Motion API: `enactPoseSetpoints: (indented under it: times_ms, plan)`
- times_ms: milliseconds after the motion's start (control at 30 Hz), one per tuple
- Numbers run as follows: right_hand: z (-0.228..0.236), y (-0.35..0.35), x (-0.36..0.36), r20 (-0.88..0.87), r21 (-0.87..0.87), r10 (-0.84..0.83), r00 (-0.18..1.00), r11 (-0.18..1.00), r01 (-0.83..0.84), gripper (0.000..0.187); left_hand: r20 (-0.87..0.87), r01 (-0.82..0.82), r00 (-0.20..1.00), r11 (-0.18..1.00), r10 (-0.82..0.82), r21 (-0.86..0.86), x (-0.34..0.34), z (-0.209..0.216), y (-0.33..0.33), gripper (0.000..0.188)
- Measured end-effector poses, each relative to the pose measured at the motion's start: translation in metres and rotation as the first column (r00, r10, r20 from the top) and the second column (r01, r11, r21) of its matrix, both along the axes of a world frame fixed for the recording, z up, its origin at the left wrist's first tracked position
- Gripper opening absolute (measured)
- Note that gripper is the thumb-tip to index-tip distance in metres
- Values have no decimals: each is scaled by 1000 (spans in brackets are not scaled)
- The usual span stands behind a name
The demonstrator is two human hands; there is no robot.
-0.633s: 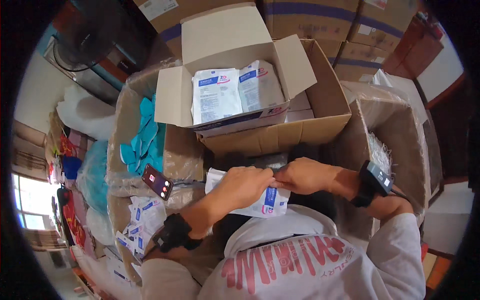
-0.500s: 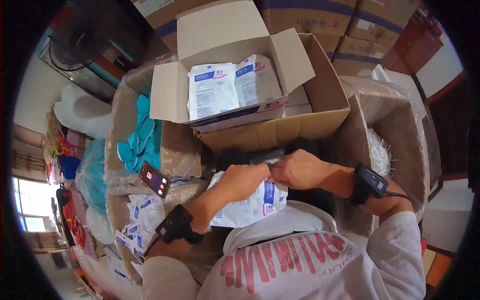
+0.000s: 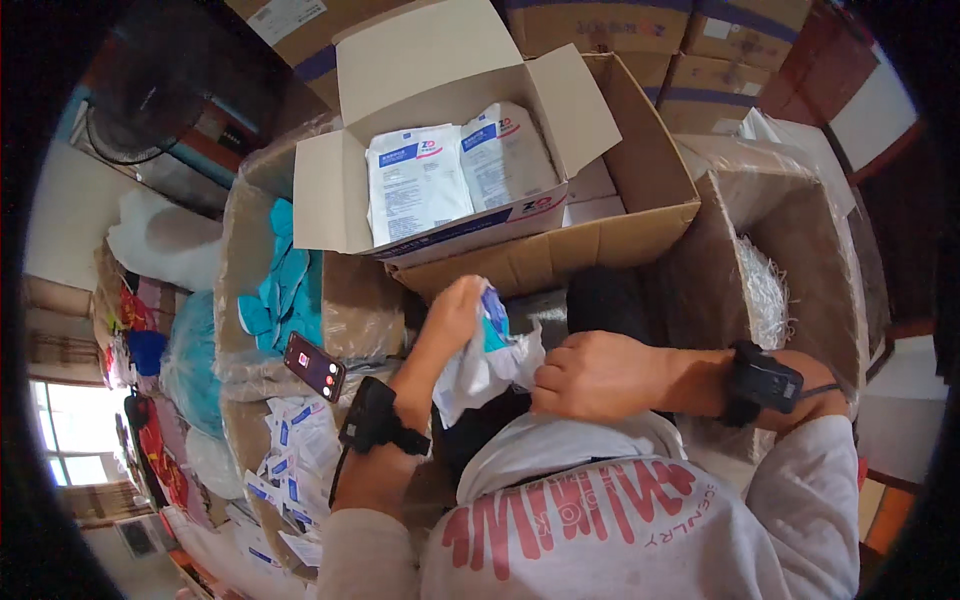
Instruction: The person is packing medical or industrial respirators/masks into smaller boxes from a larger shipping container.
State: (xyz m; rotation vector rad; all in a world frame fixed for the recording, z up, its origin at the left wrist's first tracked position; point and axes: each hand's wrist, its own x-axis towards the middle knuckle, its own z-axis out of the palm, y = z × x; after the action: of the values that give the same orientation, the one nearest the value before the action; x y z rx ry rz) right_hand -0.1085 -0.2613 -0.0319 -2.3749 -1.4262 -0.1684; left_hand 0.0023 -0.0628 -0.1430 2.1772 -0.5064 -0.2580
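Observation:
Between my hands is a white plastic pouch (image 3: 468, 378), crumpled and tilted, with something teal (image 3: 493, 334) showing at its top. My left hand (image 3: 452, 312) is closed around the pouch's left upper part. My right hand (image 3: 588, 374) has curled fingers at the pouch's right edge and appears to grip it; the fingertips are partly hidden. Beyond them stands an open white carton (image 3: 475, 224) with two rows of upright white pouches (image 3: 420, 185) printed in blue and pink.
The carton sits inside a larger brown box (image 3: 655, 215). To the left, a box (image 3: 365, 290) holds teal pieces (image 3: 280, 285), and a phone (image 3: 316, 367) lies by its rim. Below it are small white packets (image 3: 300, 435). A right-hand box (image 3: 835, 260) holds thin white strips (image 3: 765, 290).
My hands have moved apart, the left one up and left, the right one slightly down and right. The pouch has gone from fairly flat to crumpled, and teal now shows at its top.

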Motion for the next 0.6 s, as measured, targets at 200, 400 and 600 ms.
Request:
enactPoseSetpoints:
  times_ms: [200,400,600]
  plan:
    - [-11,-29,-36,-291,96,-117,950,984,151,24,28,-219,974,968,224,-123,15,13,30,32]
    - [-4,-40,-25,-586,147,-364,724,831,537,27,133,-61,988,993,75,-105,-16,72,1,28]
    - [-7,-8,1,-590,73,-496,637,753,653,22,259,-79,957,979,127,-189,-20,84,-28,27]
